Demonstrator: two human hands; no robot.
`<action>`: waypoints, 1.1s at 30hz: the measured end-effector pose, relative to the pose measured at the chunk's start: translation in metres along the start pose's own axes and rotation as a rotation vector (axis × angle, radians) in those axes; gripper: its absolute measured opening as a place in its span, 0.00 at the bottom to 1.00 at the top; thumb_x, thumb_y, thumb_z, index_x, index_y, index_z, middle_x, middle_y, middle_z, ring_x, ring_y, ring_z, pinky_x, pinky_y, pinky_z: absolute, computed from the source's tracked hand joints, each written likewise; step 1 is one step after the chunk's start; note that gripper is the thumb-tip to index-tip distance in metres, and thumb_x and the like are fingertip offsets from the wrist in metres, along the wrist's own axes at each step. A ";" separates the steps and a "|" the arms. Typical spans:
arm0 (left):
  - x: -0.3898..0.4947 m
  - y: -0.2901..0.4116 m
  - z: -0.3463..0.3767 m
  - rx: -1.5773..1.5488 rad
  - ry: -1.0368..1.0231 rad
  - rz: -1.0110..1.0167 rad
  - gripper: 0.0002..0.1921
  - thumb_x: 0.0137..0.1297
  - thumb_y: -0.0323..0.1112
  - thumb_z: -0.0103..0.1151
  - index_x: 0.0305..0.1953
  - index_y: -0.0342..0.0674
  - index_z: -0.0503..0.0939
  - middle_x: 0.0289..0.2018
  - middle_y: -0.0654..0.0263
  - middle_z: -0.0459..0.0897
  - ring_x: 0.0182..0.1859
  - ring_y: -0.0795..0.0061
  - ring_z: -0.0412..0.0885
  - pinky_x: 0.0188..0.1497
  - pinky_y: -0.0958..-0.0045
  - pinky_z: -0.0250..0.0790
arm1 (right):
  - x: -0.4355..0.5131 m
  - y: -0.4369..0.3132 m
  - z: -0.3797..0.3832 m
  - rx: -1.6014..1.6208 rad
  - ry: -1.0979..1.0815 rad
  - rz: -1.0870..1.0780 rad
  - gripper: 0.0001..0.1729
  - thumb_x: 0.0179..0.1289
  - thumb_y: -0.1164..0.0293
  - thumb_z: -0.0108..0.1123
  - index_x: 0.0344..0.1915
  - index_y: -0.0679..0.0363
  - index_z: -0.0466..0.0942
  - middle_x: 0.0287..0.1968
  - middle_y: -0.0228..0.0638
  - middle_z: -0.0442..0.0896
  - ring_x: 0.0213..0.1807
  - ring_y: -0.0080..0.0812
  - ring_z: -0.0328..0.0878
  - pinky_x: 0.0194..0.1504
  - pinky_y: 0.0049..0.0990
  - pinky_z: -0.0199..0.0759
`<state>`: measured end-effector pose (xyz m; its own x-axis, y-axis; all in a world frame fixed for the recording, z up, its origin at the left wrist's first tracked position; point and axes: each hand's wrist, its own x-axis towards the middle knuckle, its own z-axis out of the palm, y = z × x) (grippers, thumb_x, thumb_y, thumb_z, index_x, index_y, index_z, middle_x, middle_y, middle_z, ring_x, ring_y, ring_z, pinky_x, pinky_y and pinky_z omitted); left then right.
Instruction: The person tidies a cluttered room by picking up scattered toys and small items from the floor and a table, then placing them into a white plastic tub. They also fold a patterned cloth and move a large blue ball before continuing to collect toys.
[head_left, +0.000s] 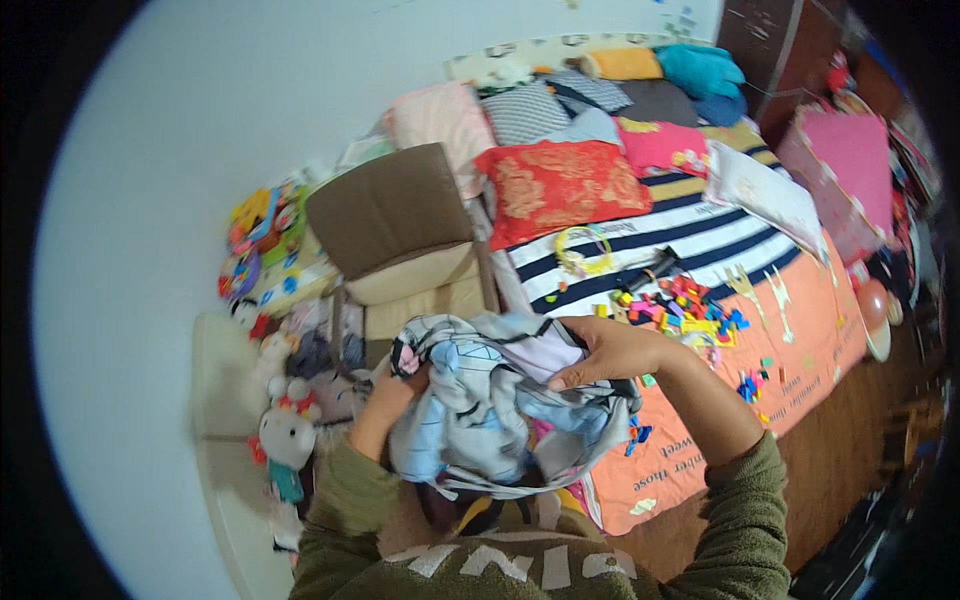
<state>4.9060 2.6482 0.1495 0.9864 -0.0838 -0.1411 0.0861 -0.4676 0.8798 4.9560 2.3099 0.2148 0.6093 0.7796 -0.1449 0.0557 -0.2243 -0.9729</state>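
Observation:
A bunched patterned cloth (480, 405), grey-white with light blue patches and black lines, hangs in front of my body. My right hand (611, 349) grips its upper right part, the thumb lying over a pale fold. At the cloth's left side my left hand (409, 386) holds it from beneath, with most of the fingers hidden in the folds. Just beyond the cloth stands a brown and cream padded chair (397, 225). The bed's orange and striped sheet (660, 480) spreads to the right, behind my right forearm.
Colourful toy blocks (694, 307) lie scattered on the bed near a yellow ring (583, 251). A red floral pillow (566, 187) and several other pillows sit farther back. Plush toys, including a white cat doll (287, 435), line the left side. Wooden floor (825, 450) shows at right.

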 end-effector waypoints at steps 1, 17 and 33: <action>-0.019 -0.004 -0.028 0.212 0.032 -0.056 0.27 0.54 0.37 0.65 0.56 0.37 0.73 0.52 0.55 0.79 0.54 0.67 0.76 0.58 0.69 0.65 | 0.009 0.004 -0.002 -0.203 -0.056 0.047 0.33 0.54 0.62 0.71 0.54 0.70 0.72 0.45 0.43 0.82 0.48 0.28 0.75 0.53 0.28 0.68; -0.164 0.034 -0.209 0.236 1.099 -0.040 0.25 0.67 0.53 0.57 0.46 0.33 0.77 0.37 0.61 0.82 0.40 0.74 0.77 0.45 0.73 0.68 | 0.106 -0.128 0.002 -0.058 0.433 -0.302 0.13 0.62 0.75 0.57 0.47 0.64 0.77 0.33 0.23 0.77 0.33 0.14 0.68 0.37 0.17 0.65; -0.256 0.101 -0.247 0.554 0.719 0.168 0.17 0.66 0.30 0.59 0.53 0.31 0.73 0.34 0.66 0.78 0.38 0.79 0.72 0.46 0.77 0.68 | 0.032 -0.196 -0.008 -0.335 0.425 -0.523 0.15 0.56 0.79 0.60 0.45 0.61 0.77 0.39 0.24 0.79 0.43 0.18 0.74 0.48 0.19 0.67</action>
<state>4.6971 2.8398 0.3863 0.8453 0.2913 0.4479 0.0378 -0.8688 0.4937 4.9709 2.3746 0.4023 0.6864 0.5557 0.4691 0.6180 -0.1057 -0.7791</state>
